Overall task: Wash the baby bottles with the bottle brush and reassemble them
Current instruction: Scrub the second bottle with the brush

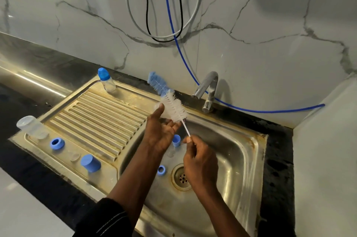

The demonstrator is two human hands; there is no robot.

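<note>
Steel sink (258, 140) with yellowed, stained edges, sunk into a dark speckled counter (278, 159) under a white wall (270, 14) veined in grey. Looped on that wall: grey and black cables (164, 39), plus a blue hose (270, 112) trailing down behind the chrome tap (207, 91) and off to the right. Over the basin, right hand (199, 161) pinching the thin wire stem of the bottle brush (173, 109) between thumb and fingertips, other fingers curled in. Left hand (160, 134) palm up, fingers loosely curled under the white bristles, thumb raised against something pale and translucent; cannot tell what. Blue bristle tip pointing up and away toward the wall. On the ribbed drainboard (100, 120): a capped bottle (106, 80) upright at the back edge, an open clear bottle (31, 127) at the near left corner, then along the front rim a blue ring (57, 144), a clear teat (75, 156) and a blue cap (90, 163). Down in the basin, a second blue ring (161, 170) beside the drain (181, 177), and a blue-and-clear piece (175, 141) partly hidden behind the hands.
</note>
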